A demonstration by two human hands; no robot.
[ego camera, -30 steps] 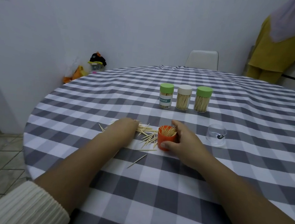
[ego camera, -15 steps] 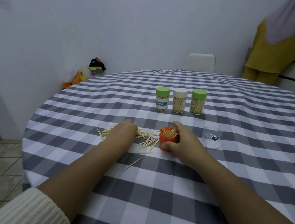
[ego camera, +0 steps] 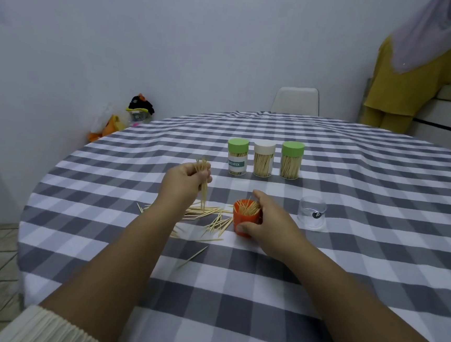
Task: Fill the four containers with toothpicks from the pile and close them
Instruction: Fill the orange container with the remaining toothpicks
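My left hand [ego camera: 183,185] is raised above the table and pinches a bunch of toothpicks [ego camera: 203,179] that stick up and hang down from its fingers. Below it lies the scattered toothpick pile [ego camera: 206,215]. My right hand [ego camera: 266,220] grips an open orange container [ego camera: 244,220] that stands upright and holds toothpicks. Its clear lid [ego camera: 312,212] sits to the right on the cloth. Farther back stand three closed, filled containers: a green-capped labelled one [ego camera: 238,157], a white-capped one [ego camera: 263,159] and a green-capped one [ego camera: 291,160].
A round table with a grey-and-white checked cloth [ego camera: 347,263] holds everything. A lone toothpick [ego camera: 192,256] lies nearer to me. A white chair [ego camera: 296,100] stands behind the table, a person in yellow [ego camera: 409,78] at the back right, bags [ego camera: 130,119] on the floor by the wall.
My left hand has lifted off the pile with a bunch of toothpicks pinched in it. My right hand stays on the orange container. The camera view has tilted down slightly.
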